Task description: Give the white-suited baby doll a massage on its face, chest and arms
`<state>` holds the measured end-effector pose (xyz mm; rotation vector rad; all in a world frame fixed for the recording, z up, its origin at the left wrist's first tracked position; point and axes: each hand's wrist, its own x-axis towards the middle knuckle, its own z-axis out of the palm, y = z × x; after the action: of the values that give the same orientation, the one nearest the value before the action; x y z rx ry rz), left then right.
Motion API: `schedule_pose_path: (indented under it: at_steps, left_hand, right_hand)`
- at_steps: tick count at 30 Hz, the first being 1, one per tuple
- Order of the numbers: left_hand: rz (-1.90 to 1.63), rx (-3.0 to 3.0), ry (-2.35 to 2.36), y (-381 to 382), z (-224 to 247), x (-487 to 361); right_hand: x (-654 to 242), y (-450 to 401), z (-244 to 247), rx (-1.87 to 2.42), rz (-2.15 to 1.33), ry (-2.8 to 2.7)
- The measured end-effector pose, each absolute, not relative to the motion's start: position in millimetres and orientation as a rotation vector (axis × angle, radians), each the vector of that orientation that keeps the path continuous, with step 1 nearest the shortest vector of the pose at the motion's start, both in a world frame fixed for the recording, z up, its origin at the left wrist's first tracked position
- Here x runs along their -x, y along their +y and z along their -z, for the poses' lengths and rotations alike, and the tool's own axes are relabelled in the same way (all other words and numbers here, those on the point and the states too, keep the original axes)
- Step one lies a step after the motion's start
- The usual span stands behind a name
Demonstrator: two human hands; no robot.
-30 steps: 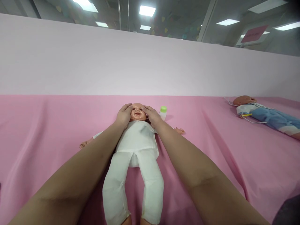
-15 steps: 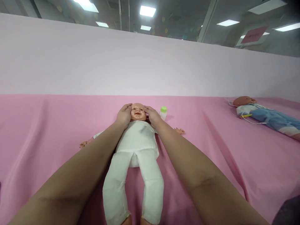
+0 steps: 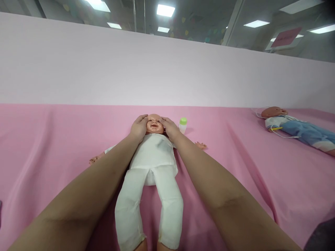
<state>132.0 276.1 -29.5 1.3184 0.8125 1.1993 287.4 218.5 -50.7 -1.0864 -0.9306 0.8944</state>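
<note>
A baby doll point(image 3: 154, 157) with a white cloth body lies on its back on the pink cloth point(image 3: 65, 132), its head away from me and its arms spread. My left hand point(image 3: 139, 128) rests against the left side of the doll's head, its fingertips by the brow. Against the right side of the head lies my right hand point(image 3: 169, 128), fingertips also at the brow. Between the two hands the doll's face shows. Just right of my right hand stands a small bottle with a green cap point(image 3: 183, 124).
A second doll point(image 3: 303, 130) in blue and white clothing lies at the far right, with white cords and a yellow piece on it. Behind the pink cloth rises a white wall point(image 3: 157, 69) with glass above. A dark object point(image 3: 321, 237) shows at the lower right corner.
The fingertips of my right hand have shifted slightly inward over the doll's brow. My left hand stays at the head, and the view has barely moved.
</note>
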Motion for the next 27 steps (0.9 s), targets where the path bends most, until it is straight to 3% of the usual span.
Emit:
schedule_pose_path:
  at_steps: [27]
  left_hand:
    - [-1.180, -1.342, 0.817, 277.0, 31.2, -131.5]
  right_hand:
    - [-286.1, 217.0, 50.7, 1.090, -0.906, -0.957]
